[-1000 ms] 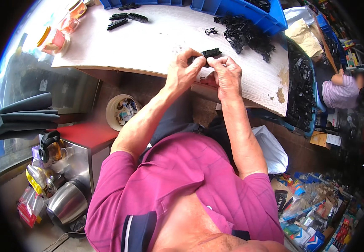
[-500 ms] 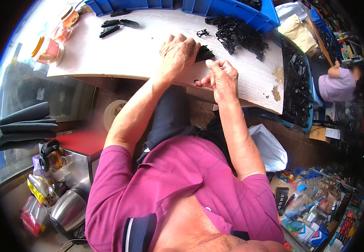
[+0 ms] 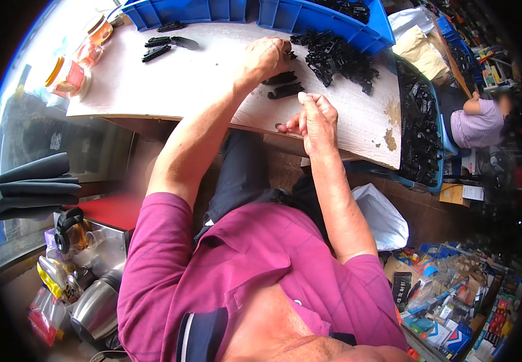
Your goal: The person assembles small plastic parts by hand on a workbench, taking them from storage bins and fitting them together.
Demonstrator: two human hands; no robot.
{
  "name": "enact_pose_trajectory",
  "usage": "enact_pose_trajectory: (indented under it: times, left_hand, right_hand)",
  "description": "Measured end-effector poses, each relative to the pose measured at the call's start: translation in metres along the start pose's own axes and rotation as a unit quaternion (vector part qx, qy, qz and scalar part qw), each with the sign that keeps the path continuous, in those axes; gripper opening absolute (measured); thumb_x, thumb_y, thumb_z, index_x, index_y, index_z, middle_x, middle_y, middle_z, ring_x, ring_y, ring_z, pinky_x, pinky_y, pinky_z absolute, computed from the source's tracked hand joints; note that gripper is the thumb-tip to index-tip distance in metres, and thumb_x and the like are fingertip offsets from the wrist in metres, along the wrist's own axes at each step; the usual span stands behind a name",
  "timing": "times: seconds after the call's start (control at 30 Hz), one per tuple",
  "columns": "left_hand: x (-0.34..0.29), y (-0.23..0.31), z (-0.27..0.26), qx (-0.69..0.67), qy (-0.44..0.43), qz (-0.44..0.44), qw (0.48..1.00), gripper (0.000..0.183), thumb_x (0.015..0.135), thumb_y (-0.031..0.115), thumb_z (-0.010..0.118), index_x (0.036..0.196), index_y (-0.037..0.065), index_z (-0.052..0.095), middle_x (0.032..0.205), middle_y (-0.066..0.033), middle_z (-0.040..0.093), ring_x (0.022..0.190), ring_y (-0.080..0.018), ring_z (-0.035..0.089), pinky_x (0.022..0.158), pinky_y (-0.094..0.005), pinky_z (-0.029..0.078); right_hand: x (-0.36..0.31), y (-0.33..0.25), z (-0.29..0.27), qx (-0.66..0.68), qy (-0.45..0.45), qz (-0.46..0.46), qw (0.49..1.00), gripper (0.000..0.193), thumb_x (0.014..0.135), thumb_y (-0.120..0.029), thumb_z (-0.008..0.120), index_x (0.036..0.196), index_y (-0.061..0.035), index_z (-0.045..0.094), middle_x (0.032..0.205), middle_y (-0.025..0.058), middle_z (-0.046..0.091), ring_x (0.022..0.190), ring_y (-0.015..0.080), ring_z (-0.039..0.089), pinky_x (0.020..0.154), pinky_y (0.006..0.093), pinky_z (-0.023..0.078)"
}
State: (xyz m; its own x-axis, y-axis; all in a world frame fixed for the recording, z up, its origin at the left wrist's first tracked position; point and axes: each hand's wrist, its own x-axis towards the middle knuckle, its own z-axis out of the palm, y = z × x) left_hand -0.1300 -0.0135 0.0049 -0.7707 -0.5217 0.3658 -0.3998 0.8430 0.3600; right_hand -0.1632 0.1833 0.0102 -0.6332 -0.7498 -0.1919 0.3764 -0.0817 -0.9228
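My left hand (image 3: 266,59) reaches over the white table, its fingers curled at a small black plastic part (image 3: 290,55) that shows beside the fingertips. Just below it lie two oblong black pieces (image 3: 286,90), side by side. Near the table's front edge, my right hand (image 3: 317,123) is closed, thumb pressed to the bent fingers. A small dark spot shows at its lower fingertips; whatever is in that hand is too small to name. A loose pile of black plastic parts (image 3: 339,60) spreads just beyond both hands, to the right.
Blue bins (image 3: 185,13) line the far edge of the white table (image 3: 213,66). Several black oblong pieces (image 3: 155,53) lie at the left, near lidded jars (image 3: 68,75). A tub of black parts (image 3: 421,120) stands against the right edge. Another person (image 3: 478,120) sits farther right.
My left hand has moved away from me and right, off the oblong black pieces to the small part that lay alone. Those pieces are now uncovered. My right hand has barely moved.
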Motion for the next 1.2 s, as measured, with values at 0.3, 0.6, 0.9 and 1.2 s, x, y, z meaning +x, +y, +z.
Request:
enact_pose_trajectory:
  times: [0.3, 0.6, 0.9, 1.2]
  left_hand:
    - [-0.015, 0.007, -0.029, -0.175, 0.120, -0.009, 0.977, 0.017, 0.086, 0.017, 0.063, 0.101, 0.009, 0.065, 0.082, -0.0134, 0.068, 0.076, -0.0287, 0.068, 0.068, -0.0383, 0.053]
    - [-0.090, 0.066, -0.028, -0.453, 0.067, -0.002, 0.889, 0.037, 0.086, 0.011, 0.063, 0.123, 0.007, 0.057, 0.077, -0.0103, 0.063, 0.067, -0.0143, 0.061, 0.064, -0.0306, 0.051]
    - [-0.097, 0.072, -0.018, -0.576, 0.096, -0.090, 0.807, 0.027, 0.086, 0.013, 0.066, 0.110, 0.003, 0.061, 0.075, -0.0028, 0.060, 0.067, -0.0070, 0.055, 0.063, -0.0249, 0.048]
    - [-0.110, 0.069, -0.017, -0.535, 0.155, -0.095, 0.825, 0.015, 0.083, 0.000, 0.059, 0.098, 0.000, 0.060, 0.079, -0.0059, 0.064, 0.068, -0.0081, 0.059, 0.064, -0.0248, 0.050]
  right_hand:
    - [0.002, -0.009, 0.006, -0.003, 0.033, 0.040, 0.999, 0.037, 0.094, -0.035, 0.056, 0.100, 0.0009, 0.055, 0.044, 0.0026, 0.040, 0.039, 0.0167, 0.052, 0.046, 0.0429, 0.057]
    - [0.002, -0.004, 0.000, 0.009, 0.016, -0.003, 1.000, 0.042, 0.087, -0.048, 0.066, 0.088, -0.0057, 0.067, 0.048, -0.0020, 0.046, 0.041, 0.0093, 0.041, 0.043, 0.0250, 0.038]
    - [-0.009, -0.005, 0.007, 0.057, 0.023, -0.032, 0.998, 0.021, 0.090, -0.023, 0.067, 0.096, -0.0028, 0.066, 0.050, -0.0033, 0.041, 0.043, 0.0072, 0.034, 0.045, 0.0224, 0.031]
    - [-0.004, -0.011, 0.004, 0.027, 0.006, -0.003, 1.000, 0.023, 0.082, -0.017, 0.074, 0.094, -0.0014, 0.063, 0.048, -0.0023, 0.043, 0.038, 0.0113, 0.045, 0.044, 0.0281, 0.046]
